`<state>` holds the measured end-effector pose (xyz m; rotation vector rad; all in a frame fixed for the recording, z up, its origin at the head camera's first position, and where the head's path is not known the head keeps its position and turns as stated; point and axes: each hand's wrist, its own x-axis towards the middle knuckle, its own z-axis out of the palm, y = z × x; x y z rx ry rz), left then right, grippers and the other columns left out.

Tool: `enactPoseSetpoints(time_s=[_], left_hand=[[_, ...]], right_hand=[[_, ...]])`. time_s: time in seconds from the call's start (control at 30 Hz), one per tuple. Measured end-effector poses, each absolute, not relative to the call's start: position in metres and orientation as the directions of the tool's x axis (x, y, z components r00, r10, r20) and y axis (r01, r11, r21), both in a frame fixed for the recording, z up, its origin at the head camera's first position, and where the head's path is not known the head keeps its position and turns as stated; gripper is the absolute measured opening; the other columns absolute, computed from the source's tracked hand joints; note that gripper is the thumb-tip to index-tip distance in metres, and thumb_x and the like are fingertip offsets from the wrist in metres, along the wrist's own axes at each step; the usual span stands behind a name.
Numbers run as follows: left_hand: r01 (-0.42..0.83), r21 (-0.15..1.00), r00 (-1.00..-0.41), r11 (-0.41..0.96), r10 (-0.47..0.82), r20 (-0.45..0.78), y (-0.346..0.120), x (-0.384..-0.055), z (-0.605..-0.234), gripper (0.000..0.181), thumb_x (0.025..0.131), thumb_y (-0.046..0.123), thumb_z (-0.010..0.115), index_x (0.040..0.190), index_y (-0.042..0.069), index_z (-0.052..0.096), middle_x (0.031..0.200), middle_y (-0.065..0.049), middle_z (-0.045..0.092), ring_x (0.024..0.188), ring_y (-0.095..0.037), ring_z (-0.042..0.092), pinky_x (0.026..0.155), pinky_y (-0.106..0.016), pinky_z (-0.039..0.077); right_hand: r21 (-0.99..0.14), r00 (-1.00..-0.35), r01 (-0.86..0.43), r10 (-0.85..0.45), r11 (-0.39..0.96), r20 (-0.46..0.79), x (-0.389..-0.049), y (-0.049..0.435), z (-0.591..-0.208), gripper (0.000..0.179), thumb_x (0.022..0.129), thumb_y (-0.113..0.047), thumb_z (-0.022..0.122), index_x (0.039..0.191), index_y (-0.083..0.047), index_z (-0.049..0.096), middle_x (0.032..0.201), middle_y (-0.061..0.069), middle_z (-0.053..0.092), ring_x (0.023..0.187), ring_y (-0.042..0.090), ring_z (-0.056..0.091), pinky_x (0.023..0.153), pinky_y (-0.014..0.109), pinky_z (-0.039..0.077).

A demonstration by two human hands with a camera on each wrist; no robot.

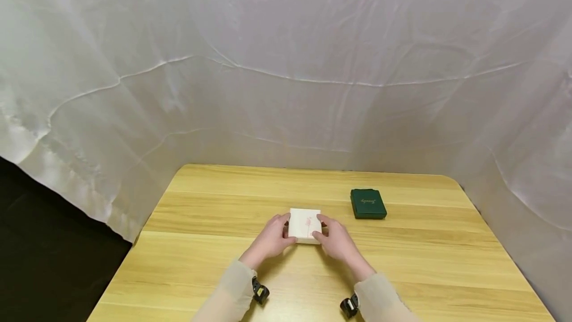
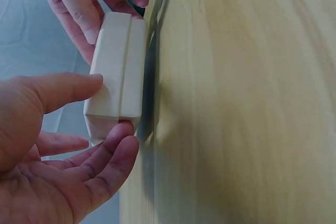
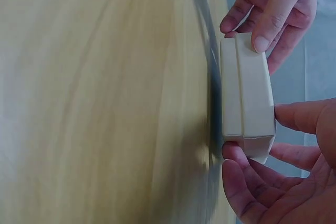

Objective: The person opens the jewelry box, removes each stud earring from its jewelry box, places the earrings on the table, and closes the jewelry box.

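A small white box [image 1: 300, 223] with a pink flower print on its lid sits between both hands, close over the wooden table. My left hand [image 1: 271, 236] grips its left side; in the left wrist view the thumb [image 2: 79, 88] lies against the lid and fingertips reach the lower part. From the opposite side my right hand [image 1: 336, 240] holds the box, its thumb at the lid's edge and other fingers low on the side in the right wrist view. A seam runs round the box [image 3: 253, 93] between lid and base, and the lid sits down on it.
A dark green box [image 1: 368, 204] with gold lettering lies on the table [image 1: 214, 212], behind and right of the white box. Pale cloth [image 1: 286, 113] hangs behind and beside the table. Black cameras are strapped at both wrists.
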<state>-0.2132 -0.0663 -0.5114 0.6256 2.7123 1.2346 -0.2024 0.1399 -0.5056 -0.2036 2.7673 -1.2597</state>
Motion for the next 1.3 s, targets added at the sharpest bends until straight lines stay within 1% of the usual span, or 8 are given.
enactPoseSetpoints(time_s=[0.13, 0.27, 0.57, 0.67, 0.83, 1.0, 1.2, 1.3], left_hand=[[0.328, 0.733, -0.911, 0.596, 0.406, 0.077, -0.072, -0.206, -0.510, 0.063, 0.083, 0.010, 0.077, 0.135, -0.010, 0.048, 0.096, -0.010, 0.053, 0.071, -0.010, 0.051, 0.058, -0.021, 0.048], [0.324, 0.730, -0.909, 0.601, 0.412, 0.064, -0.077, -0.200, -0.509, 0.067, 0.083, 0.011, 0.078, 0.137, -0.011, 0.046, 0.098, -0.010, 0.053, 0.070, -0.007, 0.052, 0.058, -0.020, 0.048], [0.313, 0.740, -0.905, 0.596, 0.424, 0.041, -0.082, -0.184, -0.505, 0.070, 0.080, 0.009, 0.080, 0.137, -0.013, 0.046, 0.103, -0.015, 0.054, 0.069, -0.006, 0.053, 0.058, -0.020, 0.049], [0.309, 0.744, -0.904, 0.592, 0.427, 0.036, -0.084, -0.179, -0.505, 0.071, 0.079, 0.009, 0.081, 0.136, -0.014, 0.046, 0.103, -0.015, 0.056, 0.069, -0.006, 0.053, 0.059, -0.020, 0.050], [0.310, 0.751, -0.900, 0.583, 0.434, 0.035, -0.085, -0.174, -0.507, 0.071, 0.078, 0.007, 0.081, 0.135, -0.015, 0.046, 0.103, -0.015, 0.057, 0.068, -0.004, 0.054, 0.059, -0.019, 0.050], [0.313, 0.754, -0.898, 0.578, 0.438, 0.038, -0.087, -0.169, -0.509, 0.072, 0.077, 0.007, 0.082, 0.136, -0.015, 0.046, 0.102, -0.015, 0.056, 0.068, -0.004, 0.054, 0.059, -0.019, 0.050], [0.305, 0.757, -0.902, 0.578, 0.429, 0.036, -0.088, -0.167, -0.512, 0.071, 0.078, 0.007, 0.082, 0.136, -0.013, 0.046, 0.105, -0.013, 0.056, 0.068, -0.003, 0.054, 0.060, -0.019, 0.051], [0.303, 0.760, -0.904, 0.575, 0.426, 0.038, -0.088, -0.167, -0.513, 0.071, 0.078, 0.007, 0.081, 0.137, -0.012, 0.047, 0.106, -0.013, 0.056, 0.068, -0.003, 0.054, 0.061, -0.019, 0.050]], right_hand=[[-0.764, -0.982, -0.114, -0.189, 0.634, -0.011, -0.195, 0.137, -0.504, 0.052, 0.092, -0.011, 0.068, 0.139, 0.004, 0.050, 0.121, 0.019, 0.060, 0.100, 0.030, 0.064, 0.081, 0.040, 0.055], [-0.769, -0.979, -0.129, -0.206, 0.626, -0.004, -0.188, 0.136, -0.503, 0.052, 0.091, -0.010, 0.070, 0.137, 0.004, 0.051, 0.119, 0.019, 0.060, 0.097, 0.029, 0.064, 0.078, 0.039, 0.056], [-0.763, -0.971, -0.152, -0.240, 0.629, -0.004, -0.175, 0.136, -0.502, 0.053, 0.089, -0.011, 0.072, 0.135, 0.005, 0.052, 0.115, 0.017, 0.061, 0.093, 0.026, 0.063, 0.080, 0.041, 0.055], [-0.755, -0.967, -0.151, -0.252, 0.639, -0.020, -0.172, 0.136, -0.503, 0.054, 0.089, -0.012, 0.072, 0.136, 0.005, 0.051, 0.116, 0.016, 0.061, 0.091, 0.023, 0.061, 0.079, 0.039, 0.054], [-0.753, -0.963, -0.152, -0.268, 0.641, -0.034, -0.166, 0.135, -0.502, 0.054, 0.088, -0.013, 0.073, 0.135, 0.005, 0.052, 0.115, 0.016, 0.061, 0.084, 0.016, 0.057, 0.073, 0.035, 0.050], [-0.747, -0.960, -0.166, -0.278, 0.644, -0.026, -0.161, 0.136, -0.503, 0.055, 0.087, -0.015, 0.075, 0.134, 0.004, 0.053, 0.115, 0.015, 0.062, 0.083, 0.015, 0.055, 0.074, 0.034, 0.049], [-0.732, -0.961, -0.176, -0.276, 0.658, -0.017, -0.157, 0.135, -0.505, 0.056, 0.086, -0.014, 0.076, 0.134, 0.003, 0.053, 0.112, 0.013, 0.061, 0.079, 0.014, 0.053, 0.068, 0.029, 0.047], [-0.725, -0.961, -0.186, -0.275, 0.663, -0.005, -0.156, 0.135, -0.505, 0.055, 0.086, -0.014, 0.076, 0.134, 0.003, 0.053, 0.112, 0.012, 0.062, 0.082, 0.015, 0.055, 0.070, 0.031, 0.048]])
